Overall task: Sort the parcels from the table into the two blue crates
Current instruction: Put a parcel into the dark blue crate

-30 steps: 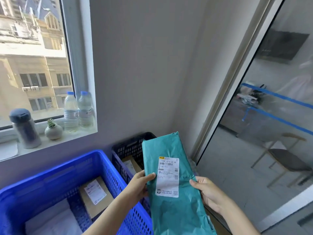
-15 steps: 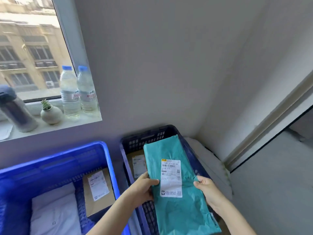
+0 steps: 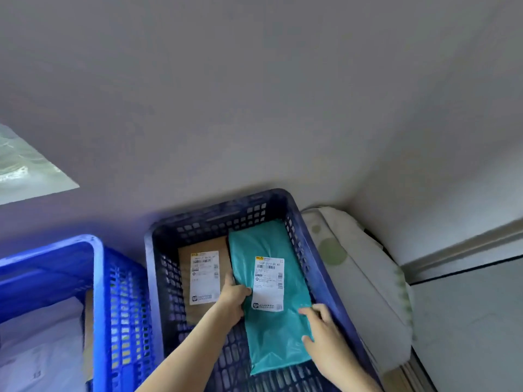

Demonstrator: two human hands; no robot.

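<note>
The teal parcel lies low inside the dark blue crate at the lower centre of the frame. It runs lengthwise along the crate's right-hand wall, with its white label facing up. The left hand has its grip clamped on the parcel's left edge, thumb on top beside the label, probably to steer the soft bag clear of the brown parcel just beside it on the left. The right hand rests on the parcel's right edge close to the crate wall, fingers spread over the film. Whether that grip hooks beneath the edge or merely presses down, I cannot tell.

Holding both long edges likely keeps the floppy mailer flat, so it fills the free strip rather than riding up on the cardboard. The placing looks nearly finished, with only the letting go left.

At the lower left stands the bright blue crate, with a white parcel inside. A pale dotted cushion lies to the right of the dark crate.
</note>
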